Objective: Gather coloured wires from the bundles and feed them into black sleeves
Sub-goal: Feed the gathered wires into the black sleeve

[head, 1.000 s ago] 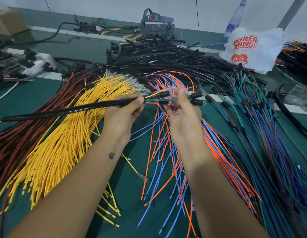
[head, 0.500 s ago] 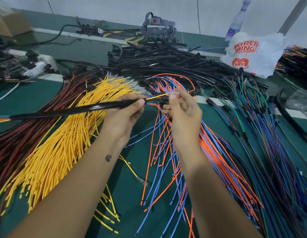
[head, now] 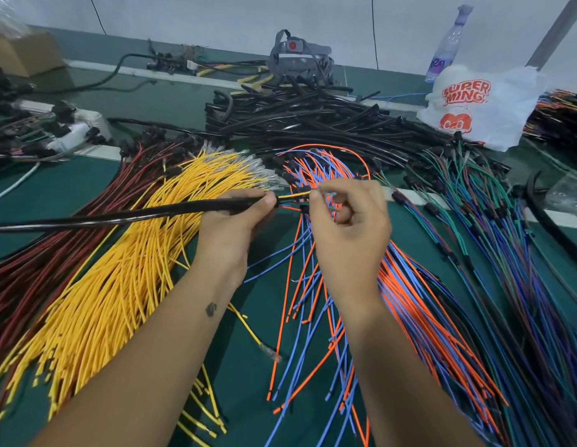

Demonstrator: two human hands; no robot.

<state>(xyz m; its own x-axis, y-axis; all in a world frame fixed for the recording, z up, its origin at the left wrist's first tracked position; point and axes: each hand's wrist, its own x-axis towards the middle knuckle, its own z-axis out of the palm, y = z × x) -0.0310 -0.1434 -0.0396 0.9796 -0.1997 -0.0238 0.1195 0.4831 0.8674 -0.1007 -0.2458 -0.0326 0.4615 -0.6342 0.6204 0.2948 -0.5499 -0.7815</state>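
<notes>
The black sleeve (head: 145, 214) runs from the left edge of the view to its open mouth above the green bench (head: 71, 188), crossing over the yellow bundle (head: 119, 285). The left hand (head: 229, 233) grips the sleeve at that mouth, fingers clamped round it. Just right of the mouth, the right hand (head: 348, 233) pinches the gathered wires (head: 293, 196), thumb and forefinger closed on them, the other fingers curled.

Change noted: a second ago the right hand lay open-palmed, well right of the mouth, with a long stretch of coloured wire and black connectors exposed. That stretch is now short, and the right hand has closed in near the mouth. In my judgement the wires have been fed further in and this sleeve is close to filled; the connector ends cannot be made out now.

The orange and blue bundle (head: 329, 317) lies below the mouth; the pile of black sleeves (head: 313, 124) lies beyond it.

Legible writing: the white bag (head: 480, 108), far right of the mouth, reads "SUPER MING" in red. The label on the bottle (head: 448, 43) behind the bag is too blurred to read.
</notes>
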